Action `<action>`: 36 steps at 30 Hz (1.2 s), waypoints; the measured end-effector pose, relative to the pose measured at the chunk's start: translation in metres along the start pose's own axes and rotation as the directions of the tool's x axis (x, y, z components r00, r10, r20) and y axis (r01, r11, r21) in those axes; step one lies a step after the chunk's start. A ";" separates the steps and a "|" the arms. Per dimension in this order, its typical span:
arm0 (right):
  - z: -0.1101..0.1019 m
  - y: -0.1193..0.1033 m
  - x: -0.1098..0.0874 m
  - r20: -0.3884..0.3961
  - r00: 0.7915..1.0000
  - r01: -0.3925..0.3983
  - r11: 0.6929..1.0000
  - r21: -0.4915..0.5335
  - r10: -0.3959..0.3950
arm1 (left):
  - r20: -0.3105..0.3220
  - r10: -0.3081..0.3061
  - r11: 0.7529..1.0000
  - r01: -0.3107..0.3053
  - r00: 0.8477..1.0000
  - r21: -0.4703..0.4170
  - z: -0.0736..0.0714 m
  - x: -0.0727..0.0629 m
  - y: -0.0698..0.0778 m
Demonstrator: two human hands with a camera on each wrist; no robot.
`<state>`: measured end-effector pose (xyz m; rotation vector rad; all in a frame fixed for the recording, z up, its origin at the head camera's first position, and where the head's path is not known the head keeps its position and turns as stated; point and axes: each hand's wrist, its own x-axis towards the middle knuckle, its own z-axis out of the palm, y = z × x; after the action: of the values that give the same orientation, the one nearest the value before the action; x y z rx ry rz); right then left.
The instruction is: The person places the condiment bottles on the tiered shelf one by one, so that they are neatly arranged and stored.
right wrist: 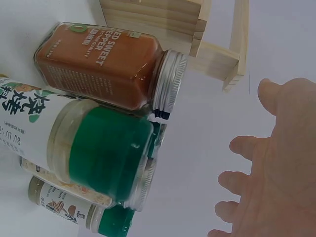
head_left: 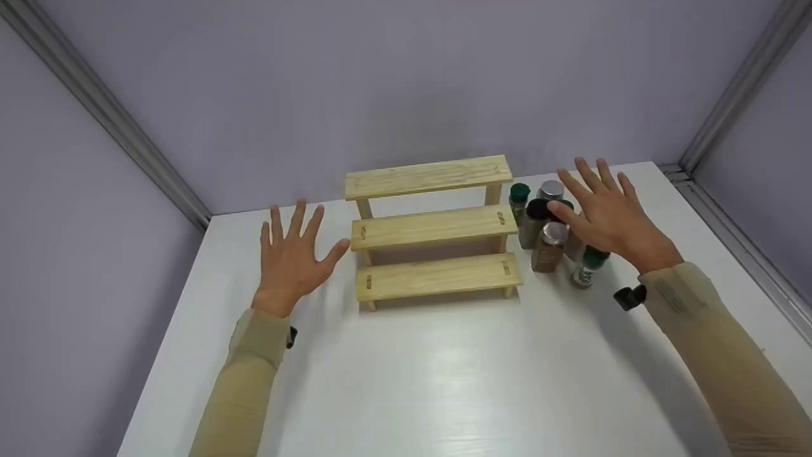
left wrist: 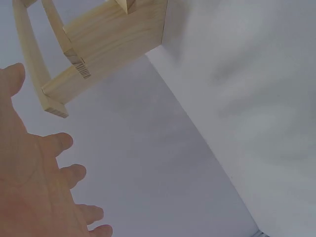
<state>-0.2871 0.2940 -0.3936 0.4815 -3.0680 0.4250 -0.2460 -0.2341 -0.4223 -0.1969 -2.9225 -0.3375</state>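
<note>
A three-tier wooden step shelf [head_left: 438, 227] stands at the back middle of the table, its steps bare. My left hand [head_left: 288, 266] is spread just left of the shelf, palm down and holding nothing; the left wrist view shows its fingers [left wrist: 74, 175] apart beside the shelf's end. Above a cluster of spice jars to the right of the shelf, my right hand [head_left: 609, 219] hovers with fingers spread and grips nothing. Among them are a red sweet pepper jar [right wrist: 98, 64] with a silver lid and a green-capped seasoning jar [right wrist: 111, 150]. My right hand partly hides several jars in the head view.
The white table [head_left: 431, 381] reaches back to a pale wall [head_left: 419, 76]. Metal frame rails [head_left: 114, 114] run along the corners. A green-capped jar [head_left: 519, 193] stands close to the shelf's right end. Another green-capped jar [head_left: 585, 270] stands nearest the front.
</note>
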 end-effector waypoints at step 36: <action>0.031 0.016 -0.063 -0.397 0.910 0.244 0.928 0.283 -0.118 | 0.082 -0.084 0.744 0.117 0.993 -0.657 0.048 -0.046 0.001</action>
<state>-0.2307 0.3193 -0.4305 0.6081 -2.5626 0.9097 -0.2095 -0.2270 -0.4775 -0.1400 -2.7216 -1.4079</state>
